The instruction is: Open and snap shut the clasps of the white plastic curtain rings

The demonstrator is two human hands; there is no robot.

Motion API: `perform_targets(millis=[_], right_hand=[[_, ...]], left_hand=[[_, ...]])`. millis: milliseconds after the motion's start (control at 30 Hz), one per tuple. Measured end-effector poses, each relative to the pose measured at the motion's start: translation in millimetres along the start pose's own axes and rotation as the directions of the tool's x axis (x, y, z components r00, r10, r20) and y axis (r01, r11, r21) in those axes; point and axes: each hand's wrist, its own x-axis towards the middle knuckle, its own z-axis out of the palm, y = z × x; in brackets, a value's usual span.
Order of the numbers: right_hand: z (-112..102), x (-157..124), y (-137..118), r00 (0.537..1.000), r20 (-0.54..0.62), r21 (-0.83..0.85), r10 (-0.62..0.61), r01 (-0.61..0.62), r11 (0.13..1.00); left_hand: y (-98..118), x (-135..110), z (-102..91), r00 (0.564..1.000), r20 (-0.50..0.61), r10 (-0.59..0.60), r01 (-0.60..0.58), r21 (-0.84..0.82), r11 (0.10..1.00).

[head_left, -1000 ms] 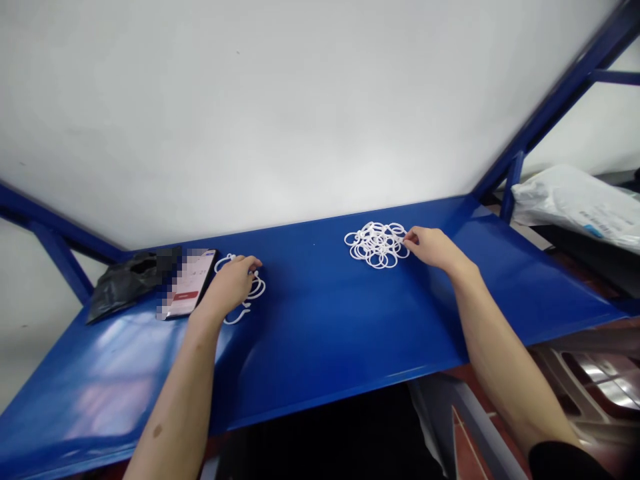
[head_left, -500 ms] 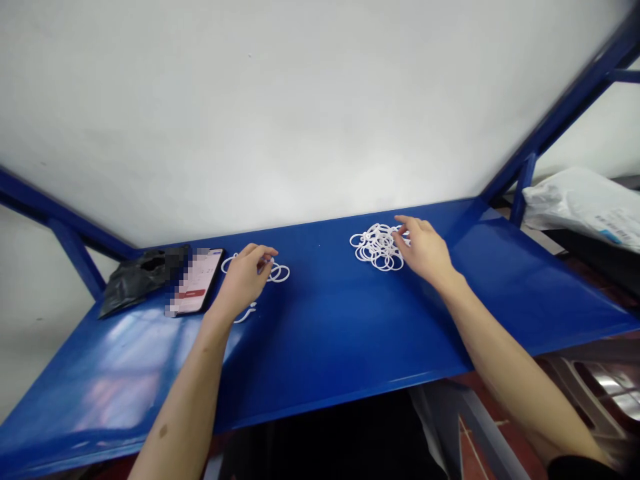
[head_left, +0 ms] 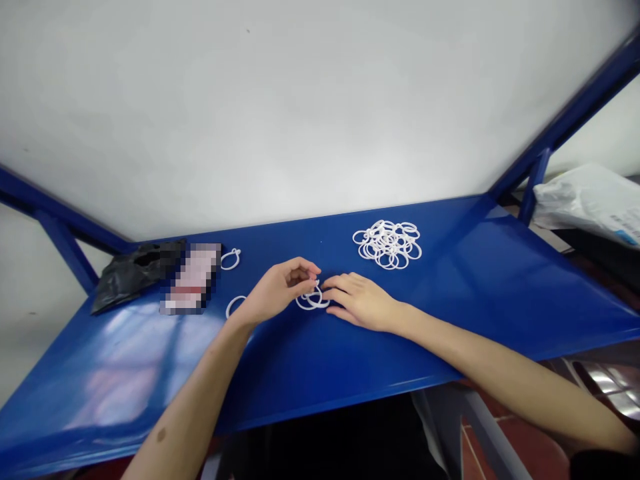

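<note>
My left hand (head_left: 278, 291) and my right hand (head_left: 359, 302) meet at the middle of the blue metal shelf (head_left: 480, 293). Both pinch a small cluster of white plastic rings (head_left: 312, 300) that lies between their fingertips. A pile of several white rings (head_left: 388, 243) rests further back and to the right, apart from both hands. One single ring (head_left: 231, 259) lies by the phone, and another ring (head_left: 233, 306) sits just left of my left wrist.
A phone (head_left: 192, 278) with a blurred screen lies at the left, next to a crumpled black bag (head_left: 131, 273). A white wall rises behind the shelf. A white plastic parcel (head_left: 590, 200) sits on the neighbouring shelf at right, beyond a blue frame post (head_left: 531, 184).
My left hand carried rings from beside the phone to the shelf's middle. My right hand left the big pile and came left to meet it. Two single rings stayed at the left.
</note>
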Motion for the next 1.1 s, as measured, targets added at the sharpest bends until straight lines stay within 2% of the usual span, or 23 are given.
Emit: perform_targets(millis=[67, 167, 300, 400, 467, 533, 667, 833, 1000, 1100], right_hand=[[0, 0, 2, 1.0, -0.002, 0.062, -0.008, 0.008, 0.998], [-4, -1, 7, 0.998, -0.041, 0.212, 0.038, -0.029, 0.977], [-12, -2, 14, 0.968, -0.078, 0.383, 0.237, -0.19, 0.904], [-15, -3, 17, 0.926, -0.102, 0.488, 0.363, -0.271, 0.829], [-16, -3, 17, 0.908, -0.119, 0.535, 0.401, -0.281, 0.797], [-17, -2, 15, 0.897, -0.123, 0.567, 0.424, -0.288, 0.772], [-18, 0, 11, 0.886, -0.109, 0.622, 0.451, -0.293, 0.726], [-14, -2, 12, 0.901, -0.115, 0.658, 0.418, -0.246, 0.711], [-14, -6, 12, 0.945, -0.16, 0.496, 0.285, -0.173, 0.851], [-16, -6, 9, 0.962, -0.157, 0.425, 0.222, -0.137, 0.895]], left_hand=[[0, 1, 1.7, 1.0, -0.007, -0.005, 0.005, -0.016, 1.0], [-3, 3, -2.7, 0.993, -0.121, 0.008, 0.003, 0.093, 0.996], [-15, 8, -15.2, 0.966, -0.252, 0.048, 0.03, 0.3, 0.954], [-20, 10, -20.1, 0.951, -0.295, 0.096, 0.057, 0.471, 0.88], [-18, 11, -18.3, 0.932, -0.324, 0.162, 0.064, 0.585, 0.808], [-13, 9, -12.6, 0.928, -0.308, 0.209, 0.038, 0.637, 0.77], [-1, 4, 4.2, 0.963, -0.187, 0.192, -0.064, 0.533, 0.844], [-1, 2, 16.6, 0.986, -0.117, 0.116, -0.06, 0.399, 0.915], [-3, 4, 17.0, 0.988, -0.101, 0.115, -0.069, 0.382, 0.921], [-2, 4, 17.0, 0.989, -0.093, 0.11, -0.071, 0.351, 0.934]])
